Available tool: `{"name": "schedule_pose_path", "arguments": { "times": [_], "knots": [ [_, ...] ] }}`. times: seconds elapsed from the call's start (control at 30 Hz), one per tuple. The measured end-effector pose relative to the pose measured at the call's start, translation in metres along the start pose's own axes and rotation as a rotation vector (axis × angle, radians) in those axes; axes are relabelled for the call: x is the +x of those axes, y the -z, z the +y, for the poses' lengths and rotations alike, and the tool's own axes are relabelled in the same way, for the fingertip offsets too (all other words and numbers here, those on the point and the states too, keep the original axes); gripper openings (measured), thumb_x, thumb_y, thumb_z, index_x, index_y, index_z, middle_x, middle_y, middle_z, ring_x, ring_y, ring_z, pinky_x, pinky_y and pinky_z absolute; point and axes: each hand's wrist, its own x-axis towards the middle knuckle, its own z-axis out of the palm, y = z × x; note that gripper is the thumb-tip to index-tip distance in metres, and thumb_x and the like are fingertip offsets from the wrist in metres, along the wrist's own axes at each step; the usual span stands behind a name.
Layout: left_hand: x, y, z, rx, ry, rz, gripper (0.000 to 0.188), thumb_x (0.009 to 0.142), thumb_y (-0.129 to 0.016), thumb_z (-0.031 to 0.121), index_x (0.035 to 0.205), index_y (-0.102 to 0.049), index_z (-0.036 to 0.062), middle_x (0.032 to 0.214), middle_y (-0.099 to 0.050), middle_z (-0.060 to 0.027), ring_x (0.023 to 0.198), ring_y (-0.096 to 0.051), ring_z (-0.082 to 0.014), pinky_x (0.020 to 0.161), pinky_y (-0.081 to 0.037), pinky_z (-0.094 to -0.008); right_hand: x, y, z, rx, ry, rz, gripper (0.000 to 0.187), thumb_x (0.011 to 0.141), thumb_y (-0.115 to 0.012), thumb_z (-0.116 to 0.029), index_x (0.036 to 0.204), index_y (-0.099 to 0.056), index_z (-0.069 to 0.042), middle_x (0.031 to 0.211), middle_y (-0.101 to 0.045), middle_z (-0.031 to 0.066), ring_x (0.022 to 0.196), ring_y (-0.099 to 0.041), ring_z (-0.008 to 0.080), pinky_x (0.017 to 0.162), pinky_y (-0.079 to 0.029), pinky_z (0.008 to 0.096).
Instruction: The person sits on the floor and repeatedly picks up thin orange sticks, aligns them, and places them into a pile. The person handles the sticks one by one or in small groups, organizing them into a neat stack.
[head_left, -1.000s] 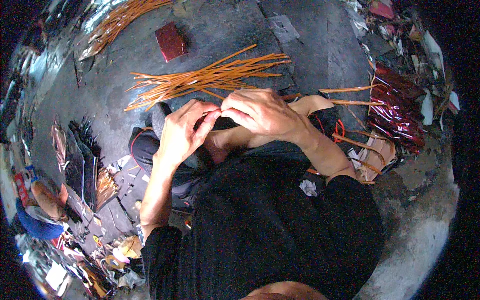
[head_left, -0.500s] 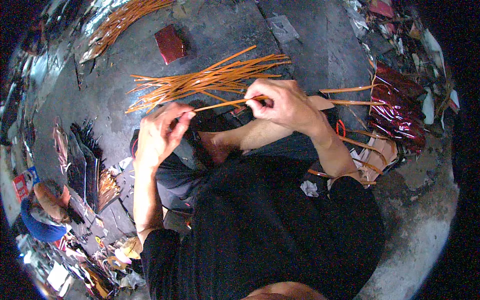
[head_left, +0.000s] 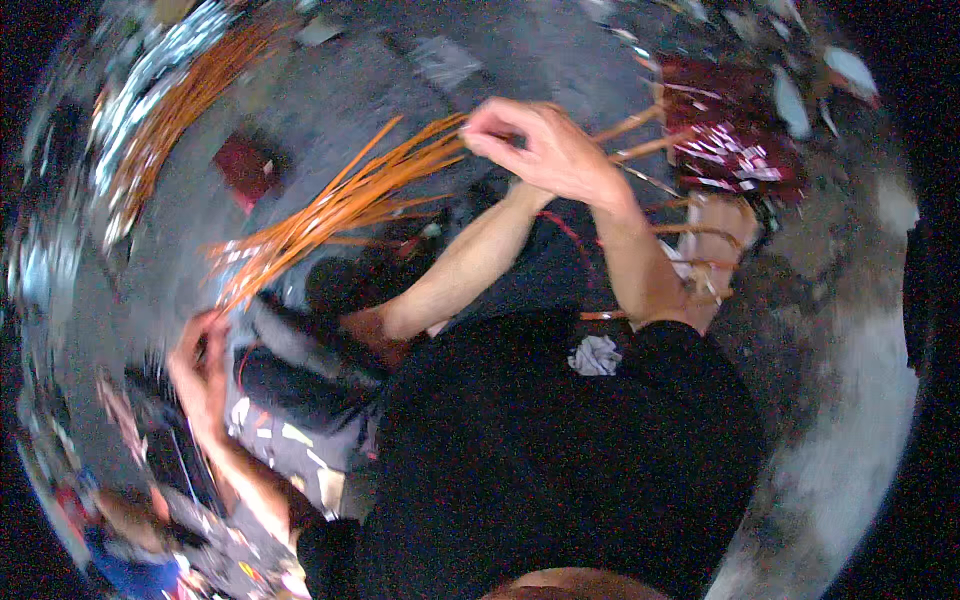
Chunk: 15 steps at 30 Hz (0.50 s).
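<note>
A loose pile of thin, orange-brown sticks (head_left: 340, 200) lies on the floor in front of my crossed legs. My right hand (head_left: 550, 155) is raised at the pile's right end, thumb and fingers pinched together. Whatever may be between those fingertips cannot be made out. Out to the left, my left hand (head_left: 200, 365) is beside the pile's lower left end. Motion blurs its fingers, so its grip is unclear.
Dark red glossy sheeting (head_left: 730, 130) lies at the right, with brown strips (head_left: 640, 145) beside it. A red block (head_left: 247, 168) and a larger stick bundle (head_left: 205, 100) are at the far left. Crumpled paper (head_left: 595, 355) rests against me. Another person's blue clothing (head_left: 135, 570) shows lower left.
My hands have moved apart: the left went left and nearer to me, the right slightly farther away. The single stick that spanned them no longer shows. The whole view has turned.
</note>
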Motion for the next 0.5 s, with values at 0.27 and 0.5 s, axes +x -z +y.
{"name": "schedule_pose_path", "arguments": {
  "times": [0.27, 0.5],
  "knots": [
    [0.032, -0.038, -0.054, 0.26, -0.026, -0.009, 0.059, 0.091, -0.065, 0.03, 0.14, -0.045, 0.0048, 0.135, -0.053, -0.0219, 0.12, -0.056, -0.0329, 0.1, -0.042, -0.0408, -0.019, 0.042, 0.16, -0.249, -0.298, 0.296, 0.026, 0.092, -0.062, -0.026, 0.11, -0.067, -0.009, 0.099, -0.071, 0.0111, 0.09, -0.068, 0.0269, 0.079, -0.052, 0.0367],
    [0.018, -0.073, -0.065, -0.043, 0.076, -0.197, 0.044, 0.093, -0.064, 0.024, 0.129, -0.055, 0.0011, 0.118, -0.064, -0.0168, 0.111, -0.06, -0.0268, 0.096, -0.045, -0.0373, -0.119, 0.029, 0.29, -0.709, -0.338, -0.14, 0.024, 0.092, -0.054, -0.013, 0.112, -0.067, -0.01, 0.117, -0.062, 0.0134, 0.112, -0.057, 0.0316, 0.094, -0.045, 0.0413]
  ]
}}
